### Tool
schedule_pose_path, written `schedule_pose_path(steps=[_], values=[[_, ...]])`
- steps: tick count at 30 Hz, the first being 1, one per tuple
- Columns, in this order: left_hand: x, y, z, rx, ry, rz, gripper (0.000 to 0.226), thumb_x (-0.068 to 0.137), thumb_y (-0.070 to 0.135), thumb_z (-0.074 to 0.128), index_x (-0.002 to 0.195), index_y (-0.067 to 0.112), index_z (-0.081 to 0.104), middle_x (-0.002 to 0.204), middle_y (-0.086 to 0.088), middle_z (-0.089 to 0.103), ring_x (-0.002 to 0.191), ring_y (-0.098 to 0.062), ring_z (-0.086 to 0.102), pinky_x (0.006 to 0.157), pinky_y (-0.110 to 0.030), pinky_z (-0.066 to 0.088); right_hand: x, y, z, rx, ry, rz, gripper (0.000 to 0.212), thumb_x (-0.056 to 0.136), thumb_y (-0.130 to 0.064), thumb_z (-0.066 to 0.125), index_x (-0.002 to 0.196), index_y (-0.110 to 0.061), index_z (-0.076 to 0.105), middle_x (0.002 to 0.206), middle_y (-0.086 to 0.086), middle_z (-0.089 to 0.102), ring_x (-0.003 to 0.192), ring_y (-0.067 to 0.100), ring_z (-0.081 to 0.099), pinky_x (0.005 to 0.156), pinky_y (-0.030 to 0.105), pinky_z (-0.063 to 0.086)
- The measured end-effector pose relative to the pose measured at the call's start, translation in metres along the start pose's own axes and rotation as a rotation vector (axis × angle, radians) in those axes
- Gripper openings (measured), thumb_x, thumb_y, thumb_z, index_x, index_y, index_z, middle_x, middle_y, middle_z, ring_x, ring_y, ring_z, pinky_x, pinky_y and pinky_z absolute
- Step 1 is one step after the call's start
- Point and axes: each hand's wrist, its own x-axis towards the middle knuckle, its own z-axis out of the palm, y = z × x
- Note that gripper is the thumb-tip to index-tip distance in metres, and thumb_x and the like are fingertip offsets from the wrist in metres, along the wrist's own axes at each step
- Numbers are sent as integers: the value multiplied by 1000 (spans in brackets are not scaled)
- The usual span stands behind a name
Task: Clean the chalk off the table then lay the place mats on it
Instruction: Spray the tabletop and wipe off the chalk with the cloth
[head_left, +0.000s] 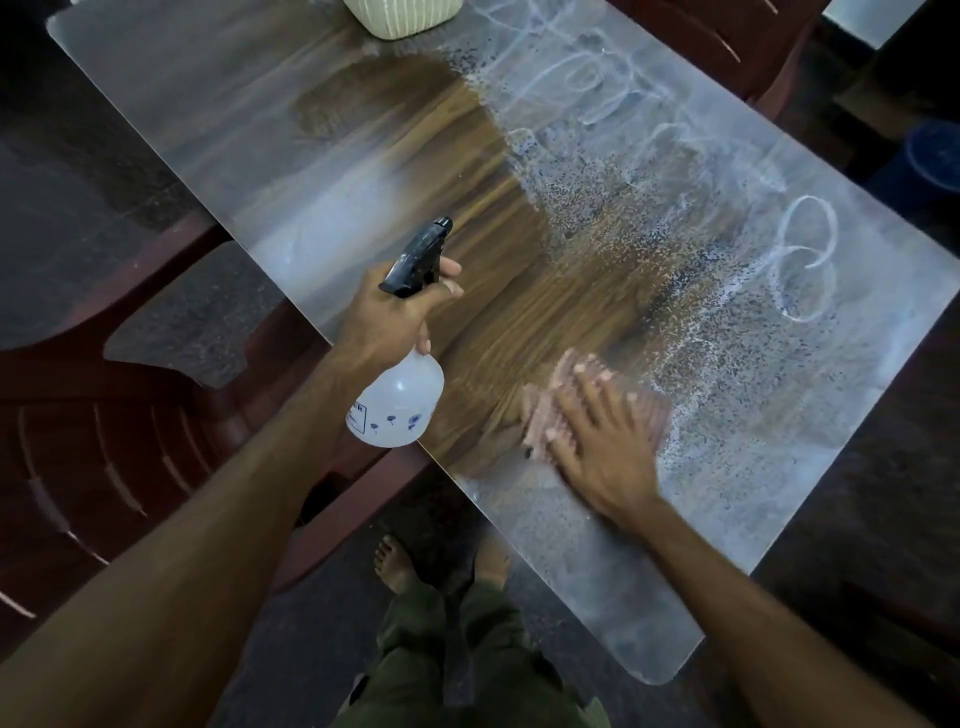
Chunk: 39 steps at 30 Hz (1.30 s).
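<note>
The wooden table runs diagonally through the head view. White chalk scribbles and speckled wet chalk cover its right half, while a dark wiped band of wood crosses the middle. My left hand grips a translucent white spray bottle with a black trigger head, held over the table's near edge. My right hand lies flat on a pinkish cloth, pressing it on the table near the front edge; both are motion-blurred. No place mats are in view.
A cream ribbed container stands at the table's far end. Dark red plastic chairs sit at the left and at the top right. A blue bucket is on the floor at far right. My feet are by the table.
</note>
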Motion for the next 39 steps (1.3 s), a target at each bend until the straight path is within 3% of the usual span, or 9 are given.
schedule_pose_path(steps=[4, 8, 12, 15, 17, 24, 28, 34, 39], values=[[10, 0, 6, 29, -10, 0, 22, 83, 31, 67, 100, 17, 69, 100, -15, 71, 36, -19, 49, 66, -46, 55, 67, 57, -33, 57, 96, 232, 69, 95, -65, 6, 157, -36, 2, 166, 3, -10, 152, 27, -9, 121, 55, -1], [21, 1, 11, 20, -3, 9, 25, 83, 30, 66, 102, 15, 69, 98, -8, 72, 36, -20, 49, 74, -53, 57, 120, 36, -48, 64, 143, 261, 70, 94, -61, 9, 158, -31, 11, 166, 6, 1, 152, 30, -1, 122, 54, 3], [32, 4, 17, 13, 13, 19, 21, 86, 24, 66, 103, 11, 68, 100, -11, 72, 34, -18, 48, 63, -45, 55, 98, -13, -30, 40, 88, 3, 66, 97, -61, 6, 157, -34, 5, 166, 3, -5, 152, 28, -6, 122, 51, 1], [39, 6, 17, -6, 24, 19, 14, 90, 16, 66, 102, 8, 67, 102, -12, 71, 33, -19, 46, 55, -35, 51, 51, -17, -13, 45, 80, -81, 65, 98, -62, 14, 157, -36, 12, 166, -2, 1, 153, 24, 1, 122, 50, 9], [45, 5, 16, -21, 34, 11, 14, 91, 12, 64, 102, 5, 67, 104, -10, 71, 32, -18, 45, 53, -32, 49, 48, 5, -14, 39, 83, -24, 65, 98, -64, 16, 157, -36, 16, 166, -1, 4, 152, 24, 6, 121, 51, 14], [61, 1, 16, -11, 36, 11, 11, 91, 13, 64, 101, 10, 67, 103, -10, 71, 32, -16, 47, 59, -39, 50, 177, 66, -68, 122, 186, 283, 67, 99, -61, 16, 158, -30, 12, 166, 7, 1, 152, 31, -2, 122, 53, 1], [70, 3, 17, -8, 37, 23, 13, 92, 9, 62, 104, 3, 65, 104, -9, 71, 32, -16, 47, 65, -45, 52, 213, 25, -72, 93, 194, 214, 64, 100, -58, 18, 158, -31, 13, 166, 5, 1, 152, 31, -2, 122, 52, 0], [80, 8, 14, -16, 31, 32, 16, 92, 9, 62, 106, 2, 64, 109, -13, 68, 32, -16, 46, 55, -41, 48, 145, -17, -42, 51, 149, -49, 65, 97, -63, 17, 156, -35, 20, 166, -2, 7, 153, 24, 3, 121, 44, 4], [90, 7, 13, -17, 36, 37, 17, 92, 9, 62, 107, 0, 64, 111, -11, 68, 33, -17, 47, 58, -36, 50, 157, 48, -60, 80, 166, 193, 69, 96, -65, 12, 157, -35, 14, 166, 3, 2, 152, 27, 0, 121, 50, 0]])
